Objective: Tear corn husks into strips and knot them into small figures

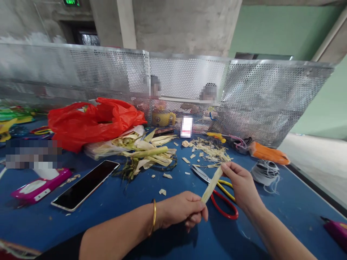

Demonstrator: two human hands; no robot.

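A pale strip of corn husk (213,185) is stretched at a slant between my two hands above the blue table. My left hand (187,208), with a gold bangle at the wrist, pinches its lower end between thumb and fingers. At the upper end, my right hand (238,180) pinches it too. Just beneath the strip lies a pair of scissors (223,206) with one red and one yellow handle, blades apart and pointing away. A pile of corn husks (148,151) rests farther off to the left, and shredded husk scraps (211,150) lie beyond the scissors.
A red plastic bag (94,122) stands behind the husks. Left are a phone (86,184) and a magenta device (40,186). Right are a white string spool (265,172) and an orange packet (268,153). A perforated metal screen (187,70) borders the back, with people behind it.
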